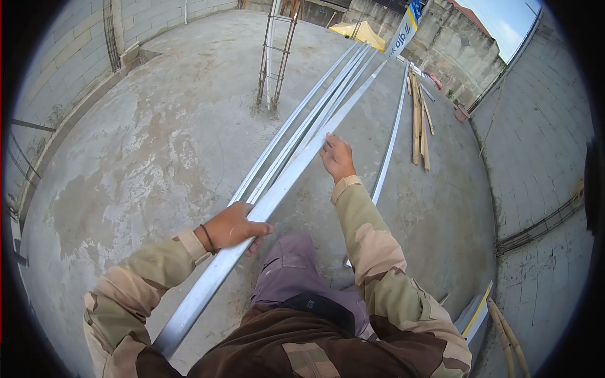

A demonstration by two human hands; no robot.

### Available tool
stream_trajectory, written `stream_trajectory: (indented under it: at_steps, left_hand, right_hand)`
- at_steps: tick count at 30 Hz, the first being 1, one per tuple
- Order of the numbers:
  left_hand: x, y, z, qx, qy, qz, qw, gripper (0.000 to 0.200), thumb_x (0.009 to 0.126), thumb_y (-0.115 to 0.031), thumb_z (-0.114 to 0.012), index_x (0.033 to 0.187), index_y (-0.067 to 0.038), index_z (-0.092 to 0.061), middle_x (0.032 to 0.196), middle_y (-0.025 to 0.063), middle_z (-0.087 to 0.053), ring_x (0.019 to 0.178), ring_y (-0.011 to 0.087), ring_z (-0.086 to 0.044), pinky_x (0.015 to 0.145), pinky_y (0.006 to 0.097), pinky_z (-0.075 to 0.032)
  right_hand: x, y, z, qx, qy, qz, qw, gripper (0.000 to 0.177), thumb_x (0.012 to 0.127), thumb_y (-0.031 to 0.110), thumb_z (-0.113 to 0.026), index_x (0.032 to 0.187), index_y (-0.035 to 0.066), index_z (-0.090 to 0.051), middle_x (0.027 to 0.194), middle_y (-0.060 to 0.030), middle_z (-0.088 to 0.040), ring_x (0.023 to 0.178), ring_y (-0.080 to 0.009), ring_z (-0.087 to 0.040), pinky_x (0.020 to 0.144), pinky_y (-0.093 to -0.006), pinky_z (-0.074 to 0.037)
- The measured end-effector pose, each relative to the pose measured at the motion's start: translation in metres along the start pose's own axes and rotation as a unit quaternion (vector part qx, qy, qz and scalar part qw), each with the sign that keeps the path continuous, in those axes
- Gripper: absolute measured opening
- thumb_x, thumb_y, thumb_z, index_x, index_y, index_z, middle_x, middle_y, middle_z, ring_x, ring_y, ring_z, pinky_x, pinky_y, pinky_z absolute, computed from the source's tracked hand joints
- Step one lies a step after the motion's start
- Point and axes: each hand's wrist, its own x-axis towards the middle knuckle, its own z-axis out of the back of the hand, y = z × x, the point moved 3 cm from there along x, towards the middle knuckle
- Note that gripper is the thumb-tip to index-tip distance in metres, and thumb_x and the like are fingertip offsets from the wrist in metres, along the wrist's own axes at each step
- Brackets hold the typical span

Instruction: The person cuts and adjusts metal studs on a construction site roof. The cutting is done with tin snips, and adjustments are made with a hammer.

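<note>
A long, shiny metal profile (pixel 290 178) runs diagonally from the lower left, in front of my body, toward the far end of the concrete floor. My left hand (pixel 230 228) is wrapped around its near part, thumb across the top face. Farther along, my right hand (pixel 338 157) grips the right edge with bent fingers; some of its fingertips are hidden behind the metal. Several similar metal profiles (pixel 277 148) lie close alongside on the left. Another single profile (pixel 392 143) rests on the floor to the right of my right hand.
A rebar column cage (pixel 277 57) rises from the floor ahead. Wooden planks (pixel 418 120) lie at the right, near a bucket (pixel 461 113). Block walls (pixel 535 132) border the floor. A yellow canopy (pixel 359 33) and a printed banner (pixel 405 30) are at the back.
</note>
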Motion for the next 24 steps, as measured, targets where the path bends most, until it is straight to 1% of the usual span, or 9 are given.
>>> stream_trajectory:
  at_steps: [2, 5, 8, 9, 12, 14, 15, 17, 24]
  left_hand:
    - [0.045, -0.014, 0.013, 0.017, -0.016, -0.017, 1.000, 0.036, 0.091, -0.022, -0.074, 0.101, 0.010, -0.061, 0.074, 0.0118, -0.065, 0.058, 0.0180, -0.066, 0.051, 0.0330, -0.057]
    - [0.085, -0.053, 0.016, 0.017, -0.037, -0.028, 0.999, 0.051, 0.089, -0.031, -0.077, 0.108, 0.013, -0.061, 0.074, 0.0141, -0.065, 0.059, 0.0204, -0.067, 0.052, 0.0333, -0.058]
    - [0.107, -0.097, 0.007, -0.013, -0.042, -0.061, 0.997, 0.059, 0.090, -0.042, -0.072, 0.107, 0.013, -0.062, 0.076, 0.0176, -0.066, 0.062, 0.0236, -0.069, 0.052, 0.0357, -0.059]
    - [0.122, -0.107, 0.005, 0.000, -0.030, -0.052, 0.998, 0.054, 0.090, -0.038, -0.070, 0.107, 0.012, -0.062, 0.076, 0.0181, -0.067, 0.061, 0.0253, -0.069, 0.051, 0.0380, -0.059]
    - [0.134, -0.120, -0.003, 0.016, -0.045, -0.076, 0.996, 0.045, 0.089, -0.029, -0.065, 0.108, 0.012, -0.064, 0.081, 0.0200, -0.068, 0.059, 0.0267, -0.068, 0.051, 0.0402, -0.058]
    - [0.135, -0.129, -0.005, 0.209, -0.087, -0.113, 0.967, 0.060, 0.087, -0.040, -0.061, 0.121, 0.010, -0.065, 0.116, 0.0303, -0.068, 0.102, 0.0363, -0.071, 0.085, 0.0424, -0.056]
    - [0.132, -0.133, -0.006, 0.208, -0.090, -0.113, 0.967, 0.060, 0.087, -0.040, -0.061, 0.121, 0.010, -0.065, 0.116, 0.0303, -0.068, 0.102, 0.0363, -0.071, 0.085, 0.0424, -0.056]
    - [0.126, -0.146, -0.006, 0.314, -0.118, -0.120, 0.934, 0.062, 0.084, -0.043, -0.068, 0.114, 0.012, -0.068, 0.103, 0.0245, -0.071, 0.082, 0.0328, -0.071, 0.070, 0.0409, -0.056]
    - [0.137, -0.160, -0.004, 0.399, -0.126, -0.052, 0.907, 0.068, 0.084, -0.050, -0.064, 0.119, 0.008, -0.068, 0.111, 0.0240, -0.070, 0.092, 0.0354, -0.070, 0.077, 0.0425, -0.054]
  right_hand:
    - [-0.012, 0.019, -0.003, -0.050, 0.007, -0.053, 0.997, 0.050, 0.103, 0.014, -0.054, 0.141, -0.011, -0.033, 0.142, -0.0275, -0.047, 0.136, -0.0387, -0.046, 0.115, -0.0516, -0.039]
    - [-0.063, 0.051, -0.026, -0.123, -0.001, -0.051, 0.991, 0.060, 0.104, 0.022, -0.054, 0.147, -0.010, -0.026, 0.148, -0.0294, -0.041, 0.142, -0.0387, -0.040, 0.117, -0.0522, -0.036]
    - [-0.104, 0.062, -0.049, -0.053, 0.031, -0.085, 0.994, 0.061, 0.105, 0.028, -0.054, 0.147, -0.007, -0.027, 0.147, -0.0287, -0.041, 0.138, -0.0374, -0.044, 0.113, -0.0515, -0.039]
    - [-0.115, 0.064, -0.056, -0.057, 0.028, -0.093, 0.994, 0.061, 0.105, 0.028, -0.054, 0.147, -0.007, -0.027, 0.147, -0.0287, -0.041, 0.138, -0.0374, -0.044, 0.113, -0.0515, -0.039]
    - [-0.135, 0.066, -0.090, -0.006, 0.167, -0.111, 0.980, 0.060, 0.106, 0.033, -0.051, 0.146, -0.005, -0.030, 0.146, -0.0260, -0.043, 0.135, -0.0368, -0.046, 0.109, -0.0493, -0.041]
    - [-0.144, 0.063, -0.101, 0.002, 0.123, -0.101, 0.987, 0.054, 0.107, 0.035, -0.048, 0.143, -0.003, -0.036, 0.143, -0.0221, -0.048, 0.131, -0.0341, -0.050, 0.107, -0.0472, -0.041]
    - [-0.147, 0.060, -0.103, 0.002, 0.125, -0.103, 0.987, 0.054, 0.107, 0.035, -0.048, 0.143, -0.003, -0.036, 0.143, -0.0221, -0.048, 0.131, -0.0341, -0.050, 0.107, -0.0472, -0.041]
    - [-0.147, 0.057, -0.110, 0.050, 0.124, -0.100, 0.986, 0.046, 0.108, 0.034, -0.046, 0.137, -0.001, -0.042, 0.142, -0.0190, -0.049, 0.127, -0.0335, -0.052, 0.110, -0.0500, -0.039]
    - [-0.141, 0.056, -0.118, 0.140, 0.172, -0.095, 0.971, 0.043, 0.109, 0.030, -0.043, 0.136, -0.004, -0.042, 0.139, -0.0192, -0.053, 0.130, -0.0325, -0.051, 0.114, -0.0490, -0.036]
